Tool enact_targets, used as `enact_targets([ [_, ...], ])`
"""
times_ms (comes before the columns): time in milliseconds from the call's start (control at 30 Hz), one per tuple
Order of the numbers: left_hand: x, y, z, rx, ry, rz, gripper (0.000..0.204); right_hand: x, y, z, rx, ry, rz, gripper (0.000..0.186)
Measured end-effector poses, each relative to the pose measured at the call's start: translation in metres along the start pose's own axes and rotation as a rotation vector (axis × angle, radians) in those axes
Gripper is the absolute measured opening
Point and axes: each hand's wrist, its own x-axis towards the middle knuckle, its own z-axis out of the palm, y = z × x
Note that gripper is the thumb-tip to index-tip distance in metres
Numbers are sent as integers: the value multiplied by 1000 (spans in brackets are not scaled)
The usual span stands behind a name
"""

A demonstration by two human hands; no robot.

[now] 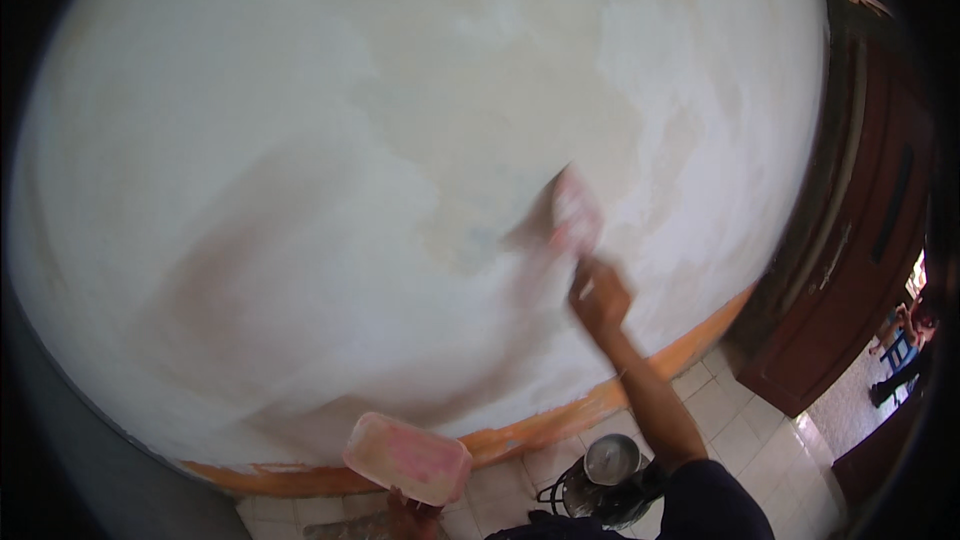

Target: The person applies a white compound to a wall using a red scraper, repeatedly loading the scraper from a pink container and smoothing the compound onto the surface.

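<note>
My right hand [601, 297] is closed round a flat putty scraper [576, 218], its wide blade pinkish and smeared with white. The blade lies at or very near the white wall [400, 60], where a damp-looking beige patch shows; motion blurs hand and tool a little. Low in front of me, my left hand [412, 518] grips the near edge of a shallow rectangular pink tub [410, 457], which has pale and pink smears inside. Only part of the left hand shows.
An orange band [540, 430] runs along the wall's foot above a tiled floor [715, 400]. A round metal container [612, 460] stands on a dark stool-like support below my right arm. At the right are a brown door [850, 230] and a person beyond the doorway.
</note>
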Motion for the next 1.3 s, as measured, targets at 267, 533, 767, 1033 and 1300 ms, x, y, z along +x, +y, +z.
enact_targets([
  [267, -35, 5, 37, 352, 73, 220, 58, 30, -35, -48, -11, -412, 89, 14],
  [533, -10, 18, 5, 36, 23, 2, 56, 58, 43, 14, 3, 50, -20, 17],
  [767, 5, 19, -12, -9, 2, 23, 55, 8, -77, -19, 391, -159, -141, 17],
  [1033, 4, 19, -3, 25, 45, 35, 56, 121, 36, 14, -56, 224, -54, 8],
  [1300, 12, 18, -10, 24, 52, 14, 52, -5, -99, -11, 418, -332, -295, 17],
])
